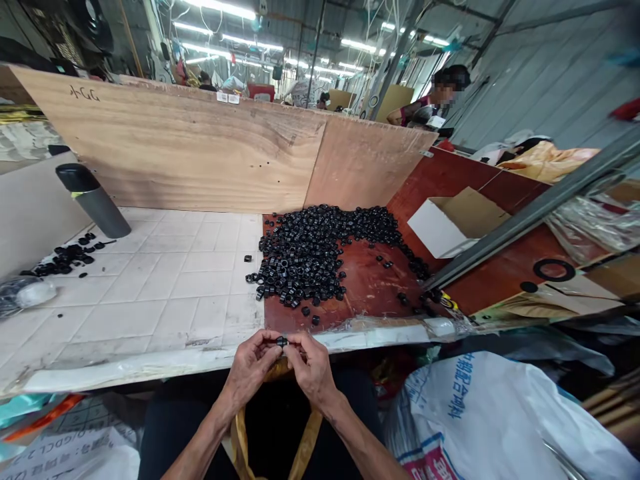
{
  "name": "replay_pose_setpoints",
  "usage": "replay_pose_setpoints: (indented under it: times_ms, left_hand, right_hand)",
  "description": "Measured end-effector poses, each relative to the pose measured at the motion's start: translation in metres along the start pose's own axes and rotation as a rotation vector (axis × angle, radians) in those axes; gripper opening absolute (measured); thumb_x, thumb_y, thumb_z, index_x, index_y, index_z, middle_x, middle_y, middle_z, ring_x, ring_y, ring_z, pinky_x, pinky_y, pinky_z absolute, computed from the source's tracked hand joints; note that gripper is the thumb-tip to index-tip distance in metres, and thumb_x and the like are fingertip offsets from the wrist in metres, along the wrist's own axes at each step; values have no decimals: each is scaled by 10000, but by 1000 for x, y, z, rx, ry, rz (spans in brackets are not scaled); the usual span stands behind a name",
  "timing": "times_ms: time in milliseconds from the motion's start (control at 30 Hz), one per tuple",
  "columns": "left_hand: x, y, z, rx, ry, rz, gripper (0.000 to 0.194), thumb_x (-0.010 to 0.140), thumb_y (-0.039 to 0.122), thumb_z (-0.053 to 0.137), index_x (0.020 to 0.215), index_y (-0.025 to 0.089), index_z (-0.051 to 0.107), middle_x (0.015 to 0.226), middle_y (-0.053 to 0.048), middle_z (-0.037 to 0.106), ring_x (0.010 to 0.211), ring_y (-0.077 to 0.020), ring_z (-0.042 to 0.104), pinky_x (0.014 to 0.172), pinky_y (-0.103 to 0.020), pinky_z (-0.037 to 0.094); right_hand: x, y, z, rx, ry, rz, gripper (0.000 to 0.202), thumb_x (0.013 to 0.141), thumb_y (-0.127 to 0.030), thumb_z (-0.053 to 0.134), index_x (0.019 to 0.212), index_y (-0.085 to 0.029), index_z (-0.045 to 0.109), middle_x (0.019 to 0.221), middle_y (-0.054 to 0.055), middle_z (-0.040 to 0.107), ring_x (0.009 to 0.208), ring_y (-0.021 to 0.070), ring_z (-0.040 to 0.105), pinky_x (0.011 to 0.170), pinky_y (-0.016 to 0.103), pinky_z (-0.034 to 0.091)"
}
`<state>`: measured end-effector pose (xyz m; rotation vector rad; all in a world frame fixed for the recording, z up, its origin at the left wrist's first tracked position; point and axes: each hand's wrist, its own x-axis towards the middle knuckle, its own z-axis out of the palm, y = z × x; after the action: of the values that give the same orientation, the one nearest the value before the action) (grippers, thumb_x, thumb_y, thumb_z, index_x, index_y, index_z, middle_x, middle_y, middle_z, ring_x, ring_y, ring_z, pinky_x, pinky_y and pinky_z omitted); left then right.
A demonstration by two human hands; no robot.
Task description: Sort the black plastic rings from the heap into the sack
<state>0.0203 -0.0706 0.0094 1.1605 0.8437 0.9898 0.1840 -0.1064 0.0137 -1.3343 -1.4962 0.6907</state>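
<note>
Between the fingertips of both hands is a small black part, held just in front of the table's near edge. My left hand pinches it from the left, and my right hand grips it from the right. Beyond the hands, a large pile of small black ring-shaped parts lies on the reddish-brown board. Below my hands, an open bag with a yellowish rim sits between the legs.
A grey bottle stands at the left near loose black pieces. Wooden panels border the back. An open carton, a slanting metal bar and a white sack are right. Another person is behind the panel.
</note>
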Motion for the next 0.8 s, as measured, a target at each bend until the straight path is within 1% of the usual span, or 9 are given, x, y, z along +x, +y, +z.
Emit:
replay_pose_setpoints:
  times_ms: [67,200,233,333,400,467,600,733,800]
  left_hand:
    - [-4,1,0,-1,0,-13,356,839,452,778,1040,169,698,967,-71,762,893,-199,720,856,-305,580]
    - [-10,6,2,-61,-10,-58,356,834,429,791,1047,161,693,991,-81,761,916,-202,723,883,-312,574]
    - [-11,6,3,-69,-8,-66,354,837,422,788,1050,158,688,981,-79,758,906,-199,723,874,-310,577]
    - [-14,0,7,14,16,-14,295,874,387,747,1049,160,678,949,-69,743,867,-190,719,827,-299,588]
    - [-16,-8,9,185,15,116,207,927,328,679,1072,180,676,991,-68,733,908,-196,718,855,-315,592]
    - [-19,-17,9,409,-26,309,182,973,238,590,1138,212,662,1084,-75,721,1011,-208,708,921,-346,586]
    - [-24,-30,2,755,-186,645,375,988,69,463,1311,229,568,1218,-107,690,1135,-208,675,972,-364,584]
    - [-27,-28,-8,902,-368,860,461,974,24,428,1409,169,480,1255,-165,680,1203,-248,644,976,-382,583]
    - [-28,-18,-11,903,-446,883,423,973,28,417,1366,161,502,1229,-162,691,1182,-251,651,974,-379,578]
  right_hand:
    - [-1,-3,-2,34,-10,74,161,978,-325,558,890,-216,638,637,-24,599,524,144,572,501,234,450]
    - [-4,-9,-5,39,-27,12,142,946,-327,586,958,-207,660,775,14,646,651,159,609,622,263,483]
    - [-5,-10,-4,63,-41,40,136,940,-323,590,952,-205,656,762,11,641,637,154,602,620,263,477]
    - [-9,-12,-2,251,-60,298,159,926,-358,602,888,-205,604,560,-57,544,469,115,502,512,238,407]
    - [-13,-12,1,410,-34,473,236,903,-421,629,822,-205,575,466,-95,453,397,92,410,464,226,359]
    - [-15,-10,1,558,-12,612,318,857,-465,680,735,-202,549,458,-104,419,371,68,338,434,221,331]
    - [-16,-7,-8,809,-94,969,277,823,-324,720,687,-175,531,545,-73,488,375,27,286,407,190,277]
    - [-18,-8,-16,896,-186,1303,152,909,-191,579,763,-166,545,543,-82,469,355,14,235,417,161,220]
    - [-21,-12,-19,826,-264,1349,179,927,-209,537,752,-174,538,558,-80,468,352,17,220,420,168,223]
